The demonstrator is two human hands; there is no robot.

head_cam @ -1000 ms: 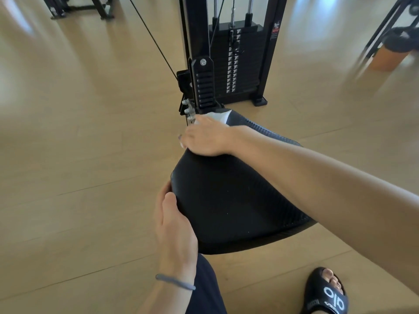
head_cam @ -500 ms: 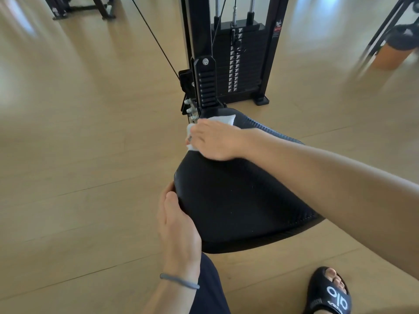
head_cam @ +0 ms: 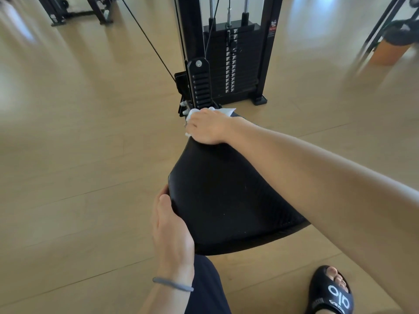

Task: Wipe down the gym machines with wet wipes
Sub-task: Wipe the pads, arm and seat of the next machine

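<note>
the wet wipe (head_cam: pixel 223 111) is a thin, limp white sheet, bunched under the right hand (head_cam: pixel 209 129) at the far, narrow end of the black padded seat (head_cam: pixel 226 200). it looks light and floppy, so it likely needs a flat palm pressing it down rather than a pinch; the fingers lie over it, and how far they curl i cannot tell. the left hand (head_cam: pixel 170 225) grips the seat's near left edge, thumb on top, steadying it. the pad looks firm, textured and fixed to the weight stack machine (head_cam: pixel 229 62).
</note>
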